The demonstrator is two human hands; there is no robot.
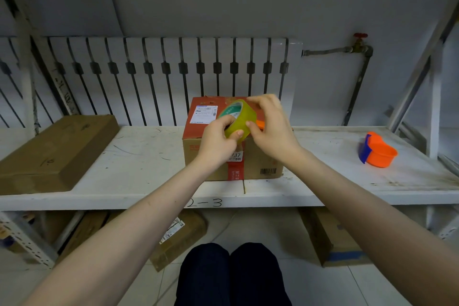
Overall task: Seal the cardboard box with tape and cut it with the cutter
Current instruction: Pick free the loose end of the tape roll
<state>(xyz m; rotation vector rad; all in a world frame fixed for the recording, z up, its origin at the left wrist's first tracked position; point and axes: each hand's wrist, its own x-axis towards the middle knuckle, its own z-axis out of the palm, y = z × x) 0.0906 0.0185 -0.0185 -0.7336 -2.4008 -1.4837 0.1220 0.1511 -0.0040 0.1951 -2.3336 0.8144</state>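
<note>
Both hands meet over the cardboard box (231, 141), and the roll of tape (238, 119) sits between them. Left hand (218, 141) has its fingers curled around the near side of the yellowish roll, thumb laid across its outer band, so it is closed on the roll. Right hand (270, 126) arches over the top of it, fingers bent onto the far rim and thumb tip pressing the band, picking at the surface; whether a loose end of tape is pinched there cannot be told. An orange bit (260, 124) peeks out under the right palm, just behind the roll, mostly hidden.

That box stands on the white shelf (139, 156), roughly central, red printed top with a white shipping label (203, 114), a red strip running down the near face and a barcode low on that face to the right. Well to the right of the box lies an orange and blue tape cutter (376, 150), on its own and untouched. Left of the box, well apart, rests a flat brown carton (54, 151). Behind the box runs a white radiator (159, 69) along the wall. Below the shelf edge, more cartons (183, 236) lie on the tiled floor.
</note>
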